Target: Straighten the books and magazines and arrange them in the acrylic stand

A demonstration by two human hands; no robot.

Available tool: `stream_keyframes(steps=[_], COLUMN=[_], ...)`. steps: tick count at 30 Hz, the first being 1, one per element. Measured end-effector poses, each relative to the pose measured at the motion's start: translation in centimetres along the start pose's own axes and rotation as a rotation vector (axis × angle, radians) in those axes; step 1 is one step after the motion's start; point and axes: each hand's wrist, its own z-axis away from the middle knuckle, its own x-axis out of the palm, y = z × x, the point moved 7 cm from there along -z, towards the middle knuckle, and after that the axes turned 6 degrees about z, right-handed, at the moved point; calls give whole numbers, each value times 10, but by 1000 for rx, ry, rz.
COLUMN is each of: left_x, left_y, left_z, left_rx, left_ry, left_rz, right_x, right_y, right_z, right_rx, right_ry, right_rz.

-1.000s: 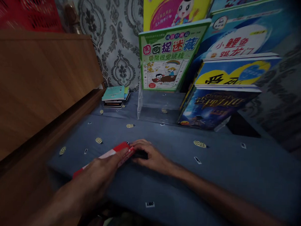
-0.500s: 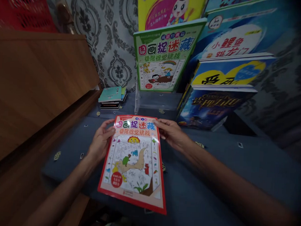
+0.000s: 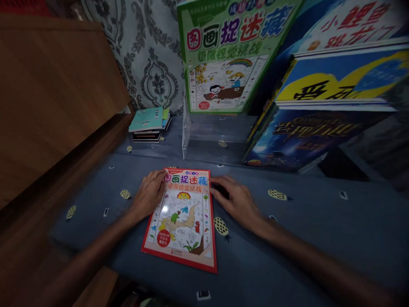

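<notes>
A red-bordered picture book point(image 3: 184, 220), with cartoon animals on its white cover, lies face up on the dark blue cloth in front of me. My left hand point(image 3: 151, 192) is closed on its upper left edge, with the fingers over the corner. At the upper right edge is my right hand point(image 3: 234, 201); its thumb and fingers are curved with a gap between them, and the fingertips are at the book's side. Behind, a green picture book point(image 3: 223, 78) of the same kind stands upright in a clear plastic rack point(image 3: 205, 142).
Several more books stand in the rack, with a dark blue book point(image 3: 309, 134) in front at the right. A small stack of books point(image 3: 148, 122) lies by the patterned wall point(image 3: 158, 80). A wooden panel point(image 3: 52, 90) rises on the left. The cloth point(image 3: 322, 247) has pineapple prints.
The red-bordered book has gone down from a raised hold to lying on the cloth. My right thumb has come off its cover to the edge. The view has moved nearer the rack.
</notes>
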Motion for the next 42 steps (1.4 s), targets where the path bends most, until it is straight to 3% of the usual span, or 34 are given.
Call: stream_keyframes(steps=[7, 16, 23, 32, 37, 42], left_x=[8, 52, 64, 57, 52, 41], left_y=[17, 81, 91, 83, 92, 117], left_z=[-17, -54, -69, -48, -25, 21], left_rx=[89, 333, 397, 507, 594, 702], left_ry=[-65, -251, -288, -302, -339, -427], left_rz=[-130, -46, -61, 54, 100, 143], right_x=[15, 17, 13, 1, 10, 15], right_y=[-17, -16, -17, 10, 17, 14], right_z=[29, 30, 28, 7, 0, 1], right_rx=[-199, -214, -177, 15, -24, -52], right_ry=[-15, -69, -88, 17, -34, -71], right_rz=[197, 149, 95, -103, -48, 74])
